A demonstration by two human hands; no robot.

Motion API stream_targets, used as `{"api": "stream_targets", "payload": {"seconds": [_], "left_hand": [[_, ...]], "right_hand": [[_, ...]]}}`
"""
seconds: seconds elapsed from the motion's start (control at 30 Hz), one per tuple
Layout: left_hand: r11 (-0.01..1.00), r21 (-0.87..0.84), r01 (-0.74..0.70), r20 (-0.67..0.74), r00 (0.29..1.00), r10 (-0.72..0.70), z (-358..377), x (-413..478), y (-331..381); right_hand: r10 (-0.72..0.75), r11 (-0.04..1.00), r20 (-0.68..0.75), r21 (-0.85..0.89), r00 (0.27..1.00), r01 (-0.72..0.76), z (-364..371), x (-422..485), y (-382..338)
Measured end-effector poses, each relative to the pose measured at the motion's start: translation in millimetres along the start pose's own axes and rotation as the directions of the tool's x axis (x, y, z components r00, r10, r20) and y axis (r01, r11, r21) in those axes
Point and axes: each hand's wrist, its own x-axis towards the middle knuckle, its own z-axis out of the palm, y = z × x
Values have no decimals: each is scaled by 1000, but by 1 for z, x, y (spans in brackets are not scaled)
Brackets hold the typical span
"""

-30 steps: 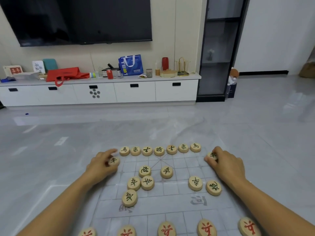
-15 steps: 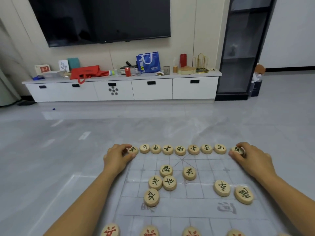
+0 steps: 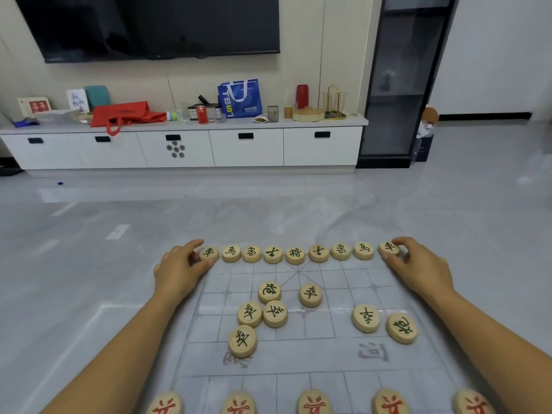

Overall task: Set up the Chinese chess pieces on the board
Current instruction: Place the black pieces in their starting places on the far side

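The board (image 3: 298, 357), a pale translucent sheet with a printed grid, is laid flat on the floor (image 3: 89, 264). Nine black-lettered pieces are lined up along its far edge. The piece at the far-left corner (image 3: 209, 252) is pinched between the forefinger and thumb of the left hand (image 3: 179, 271), and it rests on the board. The piece at the far-right corner (image 3: 389, 247) is grasped the same way by the right hand (image 3: 418, 270), with the forefinger curled over its far side. The seven pieces between (image 3: 295, 255) are set close side by side and are touched by neither hand.

Seven more black-lettered pieces are scattered over the middle of the board. Four are clustered left of centre (image 3: 275, 313), some of them touching, and one lies alone just right of them (image 3: 310, 294). Two are placed near the right edge (image 3: 365, 318), just beside each other. Five red-lettered pieces (image 3: 313, 401) are spaced evenly along the near edge and partly cut off by the frame.

Beyond the board, a long white cabinet (image 3: 248, 147) is seen against the wall, under a dark TV (image 3: 149, 25). A blue bag (image 3: 240, 98), a red bag (image 3: 125, 115), a red can (image 3: 202, 114) and other small items are kept on top of the cabinet. A tall dark shelf unit (image 3: 397, 85) is placed at its right end.
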Motion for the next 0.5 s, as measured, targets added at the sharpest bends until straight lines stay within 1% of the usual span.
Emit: {"api": "stream_targets", "payload": {"seconds": [0.07, 0.23, 0.5], "left_hand": [[1000, -27, 14, -7, 1000, -14, 0, 0, 1], [999, -33, 22, -16, 1000, -22, 1, -1, 0], [999, -42, 8, -18, 1000, -9, 2, -1, -1]], "right_hand": [[0, 1000, 7, 3, 1000, 0, 0, 0, 1], [22, 999, 19, 40, 1000, -22, -1, -1, 0], [5, 1000, 13, 4, 1000, -5, -1, -1, 1]]}}
